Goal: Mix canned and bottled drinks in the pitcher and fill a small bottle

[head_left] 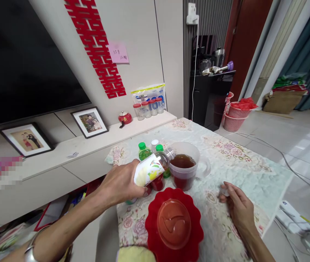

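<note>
My left hand [129,183] is wrapped round a clear plastic bottle [150,170] with a white, yellow-fruit label. The bottle is tilted, its uncapped mouth at the rim of a translucent plastic pitcher [183,174] of brown-red liquid. I cannot make out a stream from the mouth. At the right, my right hand [238,203] pinches a small pale bottle cap [224,190] above the tablecloth. Behind the held bottle stand a green-capped bottle [144,152] and a white-capped bottle [155,145], partly hidden. Nearest me lies a red scalloped dish [153,229] with an orange-red round piece [174,223] on it.
A floral cloth covers the table [226,145]. A yellow cloth [135,254] lies at its near edge. Behind it, a white ledge [111,136] bears framed photos [89,122], a red pot [124,117] and several red-lidded jars [145,109]. Pink baskets [234,122] and cables are on the floor.
</note>
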The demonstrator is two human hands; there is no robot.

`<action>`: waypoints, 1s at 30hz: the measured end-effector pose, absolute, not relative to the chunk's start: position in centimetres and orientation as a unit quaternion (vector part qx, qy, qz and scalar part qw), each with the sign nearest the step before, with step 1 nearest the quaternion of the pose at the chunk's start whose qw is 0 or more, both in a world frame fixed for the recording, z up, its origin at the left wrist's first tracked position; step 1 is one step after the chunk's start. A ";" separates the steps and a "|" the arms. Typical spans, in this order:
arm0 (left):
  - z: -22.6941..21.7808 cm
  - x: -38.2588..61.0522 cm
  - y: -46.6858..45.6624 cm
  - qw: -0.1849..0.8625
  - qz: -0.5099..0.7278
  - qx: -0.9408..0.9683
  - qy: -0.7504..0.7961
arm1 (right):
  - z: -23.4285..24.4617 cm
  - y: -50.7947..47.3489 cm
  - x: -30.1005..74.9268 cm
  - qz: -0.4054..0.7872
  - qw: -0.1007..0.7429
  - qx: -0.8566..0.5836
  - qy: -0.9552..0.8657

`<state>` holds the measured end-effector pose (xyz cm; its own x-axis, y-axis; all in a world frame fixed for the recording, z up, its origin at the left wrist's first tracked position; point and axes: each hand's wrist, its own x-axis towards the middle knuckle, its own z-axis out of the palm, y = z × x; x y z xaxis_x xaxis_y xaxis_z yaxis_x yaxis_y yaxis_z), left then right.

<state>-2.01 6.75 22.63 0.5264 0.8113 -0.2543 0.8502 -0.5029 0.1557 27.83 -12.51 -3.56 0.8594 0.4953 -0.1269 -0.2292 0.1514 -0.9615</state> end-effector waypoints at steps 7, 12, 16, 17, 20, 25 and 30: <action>23.6 -1.9 7.0 0.105 -0.092 0.867 0.478 | -3.2 -12.8 27.5 0.251 0.731 -0.625 -0.114; 23.9 -2.0 7.2 0.087 -0.082 0.875 0.469 | -3.1 -12.8 27.4 0.251 0.726 -0.630 -0.116; 24.1 -2.0 7.3 0.069 -0.072 0.880 0.465 | -3.1 -12.8 27.5 0.252 0.725 -0.630 -0.119; 24.2 -1.9 7.3 0.062 -0.071 0.881 0.463 | -3.1 -12.7 27.5 0.250 0.728 -0.627 -0.120; 24.2 -1.9 7.3 0.053 -0.078 0.883 0.459 | -3.3 -12.6 27.6 0.238 0.739 -0.618 -0.125; 24.3 -2.1 7.7 0.055 -0.086 0.887 0.450 | -3.5 -12.6 27.7 0.231 0.744 -0.614 -0.130; 24.8 -1.7 7.8 0.040 -0.119 0.881 0.456 | -3.6 -12.6 27.8 0.229 0.744 -0.614 -0.135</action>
